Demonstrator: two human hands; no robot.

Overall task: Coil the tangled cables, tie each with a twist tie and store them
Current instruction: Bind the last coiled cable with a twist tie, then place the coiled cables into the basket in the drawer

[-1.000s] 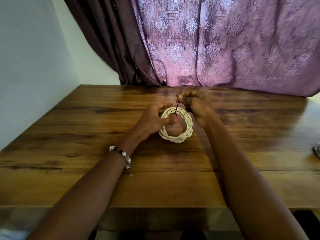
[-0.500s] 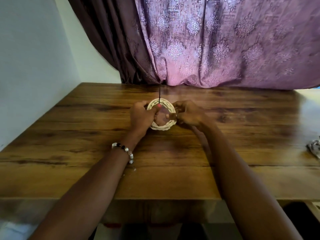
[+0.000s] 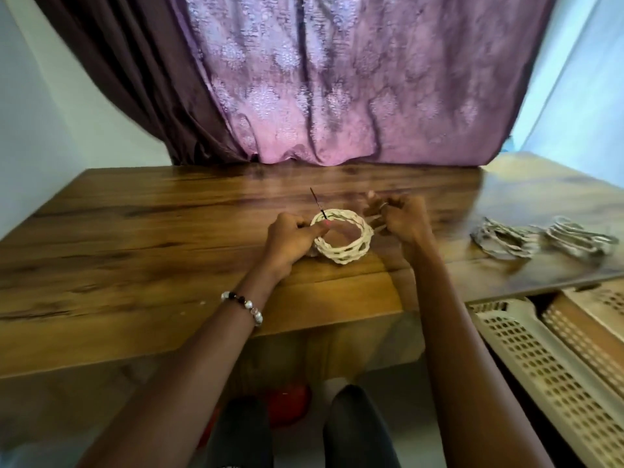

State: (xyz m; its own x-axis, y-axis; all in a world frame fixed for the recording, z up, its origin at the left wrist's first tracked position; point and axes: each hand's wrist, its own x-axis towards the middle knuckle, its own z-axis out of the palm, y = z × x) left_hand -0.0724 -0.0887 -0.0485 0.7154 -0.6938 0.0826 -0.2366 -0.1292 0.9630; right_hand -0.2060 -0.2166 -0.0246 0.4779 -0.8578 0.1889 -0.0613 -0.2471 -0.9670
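Your left hand (image 3: 290,238) has its grip closed on the near-left rim of the cream coiled cable (image 3: 342,239), thumb laid across the top of the ring. The coil sits on the wooden tabletop (image 3: 135,265) just ahead of you, near its front edge. A thin dark twist tie (image 3: 318,206) sticks up and back from the coil's far-left rim, beside your thumb. Your right hand (image 3: 401,217) is just beside the coil's right edge with its fingers curled; it is blurred, so you cannot tell whether that grip holds anything. Further right on the tabletop lie two grey cable bundles (image 3: 540,238), side by side and well apart from the coil. Below the tabletop's right end sit perforated beige plastic baskets (image 3: 540,359); what they contain does not show from here.
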